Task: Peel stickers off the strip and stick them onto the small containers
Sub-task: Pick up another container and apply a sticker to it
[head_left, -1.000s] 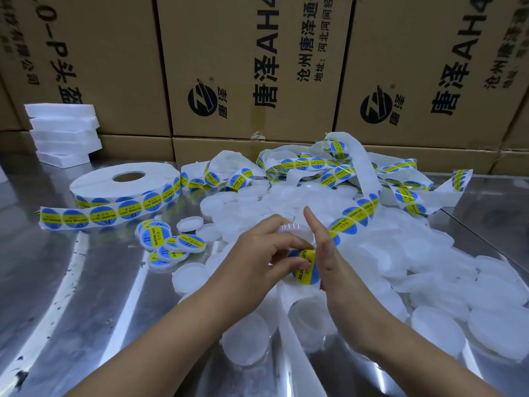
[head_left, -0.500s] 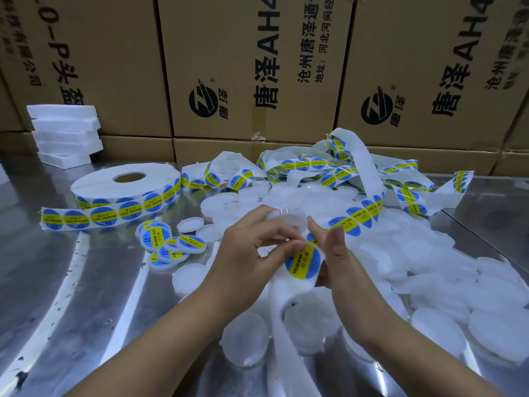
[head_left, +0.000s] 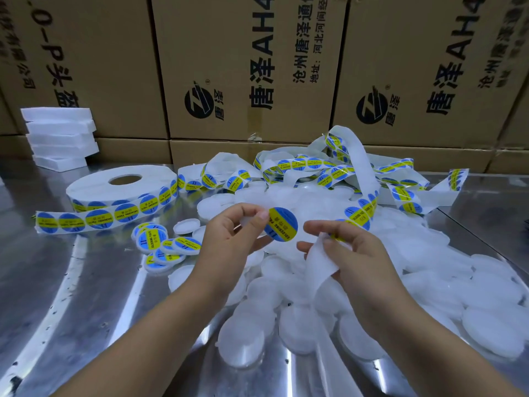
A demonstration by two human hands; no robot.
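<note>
Peel step looks done, placing not yet begun. Left hand pinches one round blue-and-yellow sticker by its edge between thumb and fingertips; the sticker stands clear of the strip, printed face toward the camera, in the air above the pile. A pale shape shows between the curled left fingers, possibly a container, but cannot tell. Right hand grips the strip between thumb and curled fingers; the bare liner hangs down from that grip, and the stickered part runs up and back into the tangle by the far boxes. The two hands are near each other but apart, and the sticker touches neither the right hand nor the liner. Unlabelled small containers lie heaped under and to the right of both hands on the metal table; a few labelled containers sit in a cluster to the left, just beside the left wrist. Sticker roll lies flat farther left, its tail stretched along the table. Cardboard boxes wall the back; stacked white foam blocks at far left. Judgement: the next move calls for a bare container lid facing up, the sticker centred over it and laid flat, then pressed down. Risk: a sticker held by one edge may curl or stick to the fingertips.
</note>
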